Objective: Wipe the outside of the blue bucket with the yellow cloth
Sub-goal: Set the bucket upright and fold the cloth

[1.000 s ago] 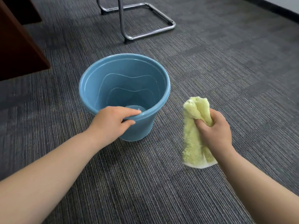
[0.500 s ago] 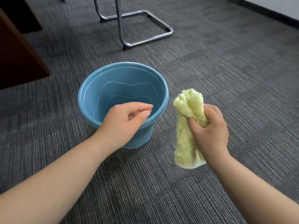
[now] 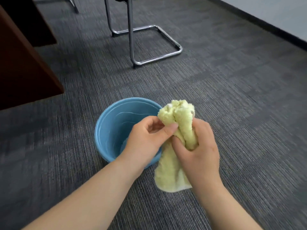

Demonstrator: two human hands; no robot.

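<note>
- Right grip [image 3: 201,146]: fingers curled tight round the middle of the cloth [image 3: 167,173], which is bunched lengthwise. Its tail hangs below the fist and its folded top sticks up above it.
- Left grip [image 3: 146,140]: just left of the right one, thumb and fingers pinching the cloth's upper fold.
- Bucket [image 3: 106,123]: upright on the carpet [image 3: 232,113], under and behind the left grip, left of the right grip. Inside, only the blue wall with faint ridge lines and a paler patch by the left wrist can be seen.
- The cloth's tail crosses the bucket's right edge in view; whether they touch I cannot tell.
- Beyond both grips: a chrome chair frame [image 3: 159,58] on the carpet.
- Far left of the grips: dark brown furniture [image 3: 25,63].
</note>
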